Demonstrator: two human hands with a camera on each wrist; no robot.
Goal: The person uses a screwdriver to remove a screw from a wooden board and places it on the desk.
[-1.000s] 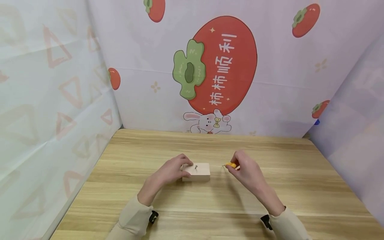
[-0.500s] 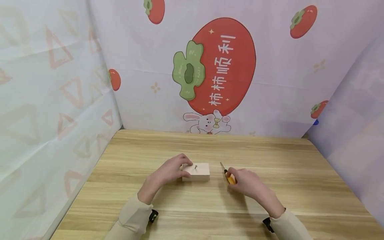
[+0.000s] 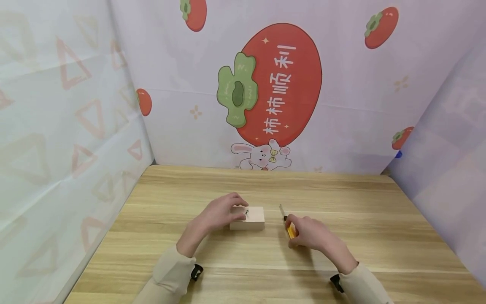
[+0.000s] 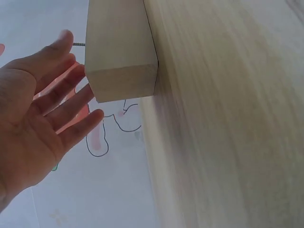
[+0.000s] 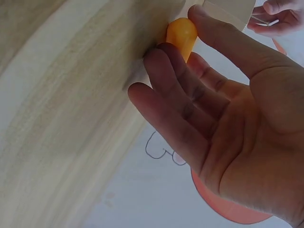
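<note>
A pale wooden block (image 3: 256, 214) lies on the table, and a small screw (image 3: 247, 212) stands up from its top face. My left hand (image 3: 220, 213) reaches over the block's left end, thumb and fingers spread on either side of the screw. The left wrist view shows the thumb beside the threaded screw (image 4: 79, 44) and the other fingers extended by the block (image 4: 121, 52). To the right of the block, my right hand (image 3: 311, 232) holds a screwdriver (image 3: 291, 231) by its orange handle between thumb and fingers. Its shaft points toward the back of the table, low over the surface.
The wood-grain table (image 3: 243, 278) reaches back to a cloth backdrop (image 3: 174, 135) printed with persimmons and a rabbit. Cloth walls rise on the left (image 3: 68, 139) and right (image 3: 452, 169). Black straps circle both wrists.
My right hand has lowered the screwdriver and turned it so the shaft points away. My left hand has shifted from gripping the block's end to around the screw.
</note>
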